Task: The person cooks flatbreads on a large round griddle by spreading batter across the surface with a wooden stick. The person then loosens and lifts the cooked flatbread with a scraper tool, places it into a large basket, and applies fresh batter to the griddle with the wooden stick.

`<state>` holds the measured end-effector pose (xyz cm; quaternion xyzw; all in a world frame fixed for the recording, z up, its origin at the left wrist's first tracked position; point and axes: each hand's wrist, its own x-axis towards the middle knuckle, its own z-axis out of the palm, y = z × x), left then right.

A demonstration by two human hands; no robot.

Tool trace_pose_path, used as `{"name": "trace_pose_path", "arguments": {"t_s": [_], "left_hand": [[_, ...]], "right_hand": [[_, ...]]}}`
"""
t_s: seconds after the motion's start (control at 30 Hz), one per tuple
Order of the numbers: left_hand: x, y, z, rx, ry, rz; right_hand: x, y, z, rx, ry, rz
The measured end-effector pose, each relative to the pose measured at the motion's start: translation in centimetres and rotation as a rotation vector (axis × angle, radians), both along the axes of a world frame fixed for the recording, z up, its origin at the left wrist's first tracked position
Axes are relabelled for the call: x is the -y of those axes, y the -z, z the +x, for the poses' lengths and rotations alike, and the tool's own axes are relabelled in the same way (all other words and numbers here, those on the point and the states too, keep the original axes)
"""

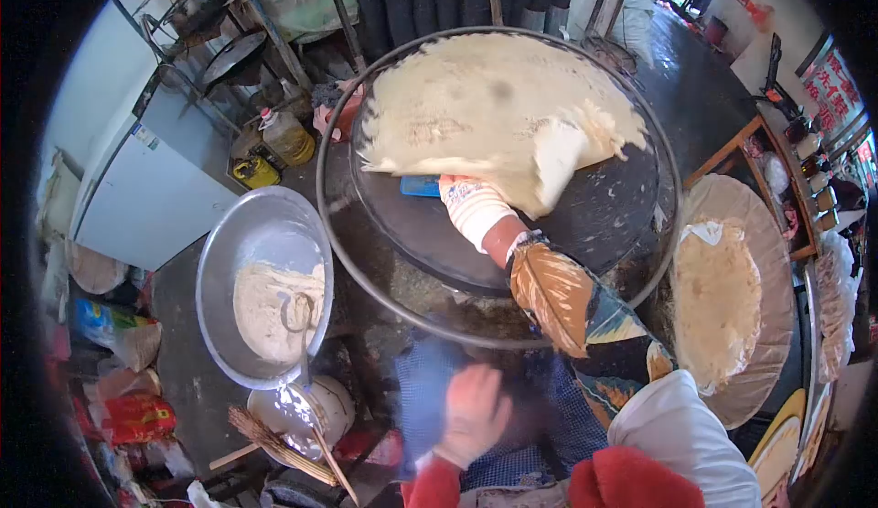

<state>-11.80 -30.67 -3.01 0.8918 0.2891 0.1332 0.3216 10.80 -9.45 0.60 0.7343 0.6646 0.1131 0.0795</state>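
A large pale pancake [485, 87] covers the far part of a round black griddle [594, 211], its near edge lifted and folded over. My right hand [463, 195], in a pale cuff, reaches under that edge. A flat blue scraper [420, 186] shows beside its fingers and seems gripped by them; the pancake hides part of both. My left hand [473, 412] is above my lap, in front of the blue apron [526, 471]. Motion blurs it, but its thumb stands apart from the fingers and I see nothing held.
A metal ring [393, 313] surrounds the griddle. Left of it stands a steel basin [215, 270] with batter and a ladle [300, 316], above a pot [343, 407] and a straw brush [274, 444]. At right, a round cloth-covered stand [768, 325] holds another pancake [718, 298].
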Motion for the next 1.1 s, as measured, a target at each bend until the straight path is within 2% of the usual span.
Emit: {"name": "trace_pose_path", "arguments": {"t_s": [0.03,0.1,0.17,0.3,0.37,0.63,0.9,1.1], "left_hand": [[0.1,1.6,-1.6,0.039,-0.107,0.109],[-0.8,2.5,-3.2,-0.011,-0.252,0.104],[-1.7,2.8,-3.5,0.085,-0.356,0.204],[-1.4,3.3,-2.8,0.021,-0.349,0.214],[-0.7,3.3,-2.4,-0.132,-0.242,0.233],[-1.2,4.5,-2.2,-0.127,-0.267,0.249],[-1.5,4.9,-1.9,-0.224,-0.245,0.209],[-1.7,4.8,-2.1,-0.26,-0.233,0.205]], "right_hand": [[-0.2,0.0,0.2,-0.008,0.006,-0.005],[-1.0,-0.1,0.5,-0.019,0.006,-0.006],[-1.3,-0.2,0.8,-0.026,0.013,-0.014],[-2.0,-0.4,1.4,-0.047,0.016,-0.019],[-2.5,-0.6,1.8,-0.057,0.021,-0.025],[-5.6,-0.6,5.2,-0.089,0.068,-0.001],[-8.8,-0.1,13.8,-0.136,0.225,0.104],[-6.2,1.7,18.7,-0.149,0.352,0.127]]}}
